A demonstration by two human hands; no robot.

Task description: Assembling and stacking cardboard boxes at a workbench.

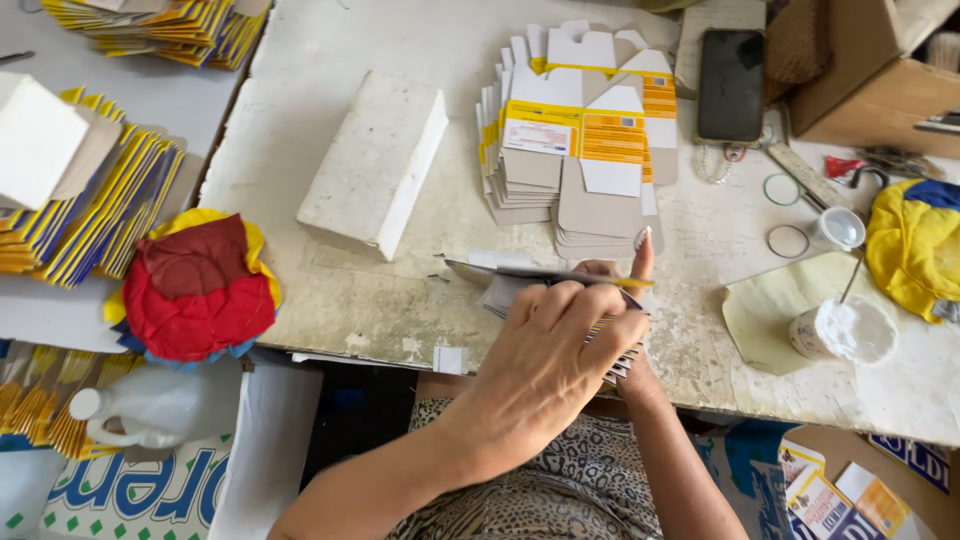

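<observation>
Your left hand (560,345) curls closed over a fanned bundle of flat carton blanks (520,290) at the table (330,300) edge, below the taller stack of blanks (575,150). Right hand (630,290), mostly hidden beneath, pinches them, index finger raised. Light, thin card likely slips and creases; grip along the edges.

Matt grey cardboard with glossy yellow print is being shown by the flat carton blanks (575,140); the worktable (320,300) is being seen rough, the phone (731,84) glossy black.
</observation>
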